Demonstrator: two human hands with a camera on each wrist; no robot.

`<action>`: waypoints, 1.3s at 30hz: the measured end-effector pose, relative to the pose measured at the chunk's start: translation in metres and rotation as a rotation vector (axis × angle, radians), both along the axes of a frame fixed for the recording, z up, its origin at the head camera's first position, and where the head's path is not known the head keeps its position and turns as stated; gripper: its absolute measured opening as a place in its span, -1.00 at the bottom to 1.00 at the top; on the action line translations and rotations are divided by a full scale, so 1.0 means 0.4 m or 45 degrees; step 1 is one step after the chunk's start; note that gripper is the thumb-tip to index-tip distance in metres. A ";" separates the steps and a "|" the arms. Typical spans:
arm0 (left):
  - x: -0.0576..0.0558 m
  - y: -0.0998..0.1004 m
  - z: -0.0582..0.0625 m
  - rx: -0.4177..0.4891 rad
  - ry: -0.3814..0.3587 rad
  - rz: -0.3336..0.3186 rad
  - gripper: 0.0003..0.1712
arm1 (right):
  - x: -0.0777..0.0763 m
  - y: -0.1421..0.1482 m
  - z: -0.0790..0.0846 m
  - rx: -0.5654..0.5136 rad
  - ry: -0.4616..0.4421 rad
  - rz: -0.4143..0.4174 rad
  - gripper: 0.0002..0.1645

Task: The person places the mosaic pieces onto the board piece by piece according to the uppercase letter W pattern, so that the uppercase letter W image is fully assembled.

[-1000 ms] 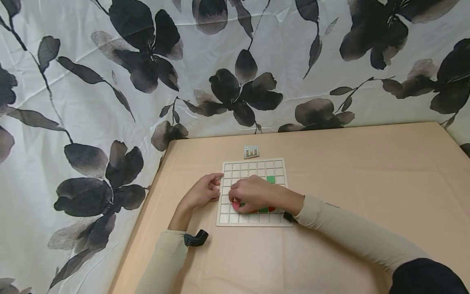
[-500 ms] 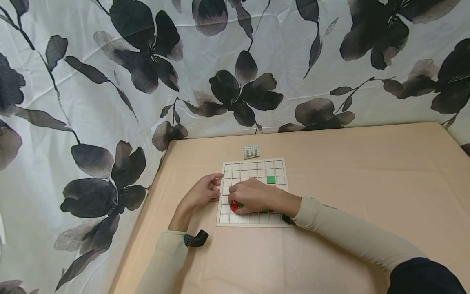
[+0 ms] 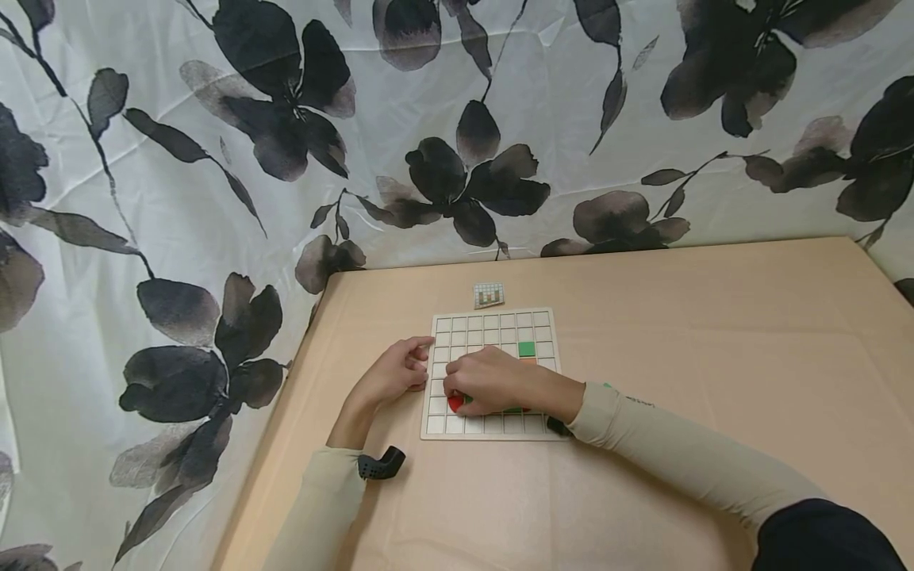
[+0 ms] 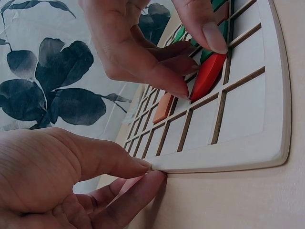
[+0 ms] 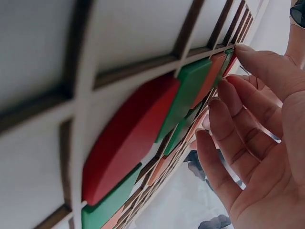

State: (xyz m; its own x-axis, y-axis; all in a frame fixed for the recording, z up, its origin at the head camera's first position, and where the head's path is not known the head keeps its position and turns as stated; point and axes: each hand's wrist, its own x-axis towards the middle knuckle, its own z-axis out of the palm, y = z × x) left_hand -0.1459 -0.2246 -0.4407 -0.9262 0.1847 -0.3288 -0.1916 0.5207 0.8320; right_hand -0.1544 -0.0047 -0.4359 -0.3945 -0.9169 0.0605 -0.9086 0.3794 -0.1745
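Observation:
My left hand (image 3: pixel 391 373) is at the left edge of a white grid board (image 3: pixel 446 428); in the left wrist view its fingertips meet on that edge. Over the board's lower left part, my right hand (image 3: pixel 489 381) pinches a red curved-edged tile (image 4: pixel 208 76) between thumb and finger. This tile lies in a cell at the end of a row, against a green tile. The right wrist view has a second red rounded tile (image 5: pixel 131 138) at the row's other end, beside a green tile (image 5: pixel 183 95) and an orange tile (image 5: pixel 208 78). My right hand hides most of the row from above.
Behind the board stands a small card (image 3: pixel 489 294) printed with a grid pattern. A green square tile (image 3: pixel 527 349) lies in an upper right cell. The beige tabletop (image 3: pixel 700 333) surrounds the board, and a floral curtain (image 3: pixel 400 103) hangs behind.
My right hand has shifted slightly left, and the red tile it pinches has settled down into its cell. My left hand has stayed in place.

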 end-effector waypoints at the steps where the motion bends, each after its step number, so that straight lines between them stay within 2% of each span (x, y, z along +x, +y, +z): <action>1: 0.000 0.000 0.000 0.000 0.000 0.001 -0.24 | 0.000 0.000 0.001 -0.002 -0.002 -0.004 -0.86; 11: -0.003 0.000 0.000 0.021 -0.008 -0.006 -0.25 | 0.003 -0.001 0.009 0.001 -0.054 -0.024 -0.83; 18: -0.002 -0.001 -0.002 0.040 -0.015 -0.009 -0.24 | 0.002 -0.002 0.005 -0.007 -0.036 -0.026 -0.85; 28: -0.001 -0.003 -0.003 0.033 -0.013 -0.007 -0.24 | 0.006 -0.002 0.009 -0.003 -0.072 -0.051 -0.86; 39: -0.001 -0.004 -0.008 0.005 -0.005 -0.004 -0.24 | -0.003 0.037 0.021 -0.008 -0.173 -0.084 -0.82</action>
